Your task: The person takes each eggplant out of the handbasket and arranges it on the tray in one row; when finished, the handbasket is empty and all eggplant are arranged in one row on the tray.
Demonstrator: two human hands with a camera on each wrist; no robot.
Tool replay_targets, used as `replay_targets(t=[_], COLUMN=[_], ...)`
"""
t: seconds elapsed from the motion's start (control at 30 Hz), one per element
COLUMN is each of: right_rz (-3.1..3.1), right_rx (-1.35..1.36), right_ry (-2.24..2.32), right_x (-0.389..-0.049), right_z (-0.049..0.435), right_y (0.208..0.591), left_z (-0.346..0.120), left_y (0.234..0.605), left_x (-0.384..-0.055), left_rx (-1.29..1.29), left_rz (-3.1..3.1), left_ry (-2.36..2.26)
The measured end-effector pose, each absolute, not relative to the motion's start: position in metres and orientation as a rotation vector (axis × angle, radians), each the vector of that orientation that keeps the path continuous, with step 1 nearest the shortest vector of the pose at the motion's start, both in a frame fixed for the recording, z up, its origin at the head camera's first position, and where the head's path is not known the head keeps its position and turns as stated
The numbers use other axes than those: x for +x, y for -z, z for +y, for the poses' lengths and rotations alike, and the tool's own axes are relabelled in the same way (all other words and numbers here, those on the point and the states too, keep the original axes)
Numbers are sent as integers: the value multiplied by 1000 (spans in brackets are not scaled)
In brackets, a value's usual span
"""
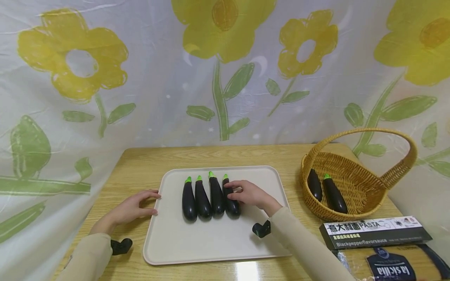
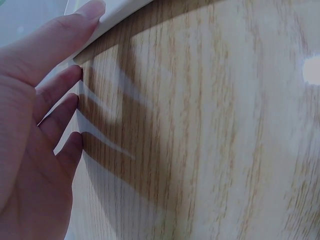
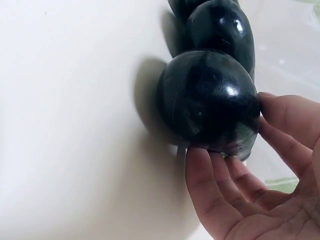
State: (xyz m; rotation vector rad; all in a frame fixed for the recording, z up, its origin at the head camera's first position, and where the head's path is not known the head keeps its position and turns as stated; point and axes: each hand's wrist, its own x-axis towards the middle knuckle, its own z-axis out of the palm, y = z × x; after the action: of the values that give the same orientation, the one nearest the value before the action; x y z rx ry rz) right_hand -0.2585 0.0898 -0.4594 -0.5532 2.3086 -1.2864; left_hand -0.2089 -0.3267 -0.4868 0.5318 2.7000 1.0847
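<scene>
Several dark eggplants with bright green stems lie side by side on a cream tray. My right hand holds the rightmost eggplant. In the right wrist view, the thumb and the fingers lie on different sides of that eggplant, and its stem is mostly hidden. By the tray's left edge is my left hand, its fingers loosely bent and holding nothing. The left wrist view has the left thumb at the tray's rim, the other fingers over wood.
At the right of the wooden table, a wicker basket with a tall handle contains two eggplants. In front of it lie a black and white pasta box and a bag of pasta. A flowered cloth hangs behind.
</scene>
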Motion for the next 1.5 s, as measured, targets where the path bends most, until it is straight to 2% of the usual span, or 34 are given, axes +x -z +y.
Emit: replay_targets(t=[1.5], right_rz=[2320], right_rx=[-533], right_ry=[1314], right_x=[-260], right_z=[89], right_y=[458], left_z=[-326], left_y=[485], left_x=[-208], left_rx=[543], left_rz=[2700], left_ry=[-1082])
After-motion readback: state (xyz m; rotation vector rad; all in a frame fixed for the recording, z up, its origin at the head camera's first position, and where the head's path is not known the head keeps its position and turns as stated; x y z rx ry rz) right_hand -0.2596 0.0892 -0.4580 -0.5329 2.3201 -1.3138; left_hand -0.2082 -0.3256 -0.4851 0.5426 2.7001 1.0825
